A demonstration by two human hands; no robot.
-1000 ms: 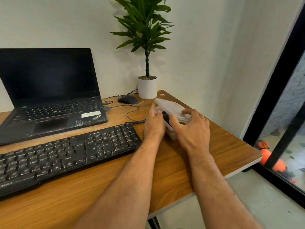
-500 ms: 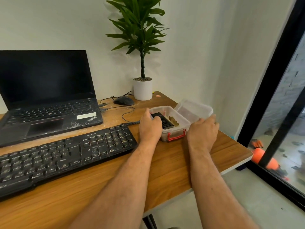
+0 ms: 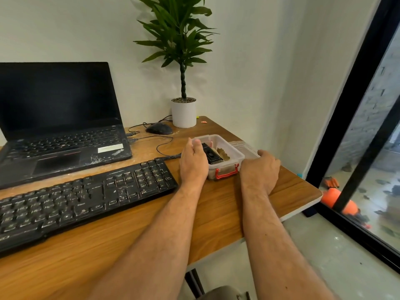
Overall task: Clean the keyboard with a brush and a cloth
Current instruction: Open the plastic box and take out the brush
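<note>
Right of the keyboard (image 3: 82, 202), an open plastic box (image 3: 232, 158) is steadied by the left hand (image 3: 193, 163).
Its lid (image 3: 246, 148) is pinned by the flat right hand (image 3: 259, 169); the light box could be tipped if the brush (image 3: 211, 155) is pulled carelessly.

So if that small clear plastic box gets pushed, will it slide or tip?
The plastic box would probably slide: it looks low, wide and flat-bottomed on the smooth desk. It seems light, holding little. The left hand at its side should steady it.

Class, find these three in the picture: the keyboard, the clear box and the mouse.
keyboard (image 3: 86, 198): head view, on the keys near its middle.
clear box (image 3: 225, 169): head view, on its front wall by the red latch.
mouse (image 3: 159, 128): head view, on its rounded top.
</note>
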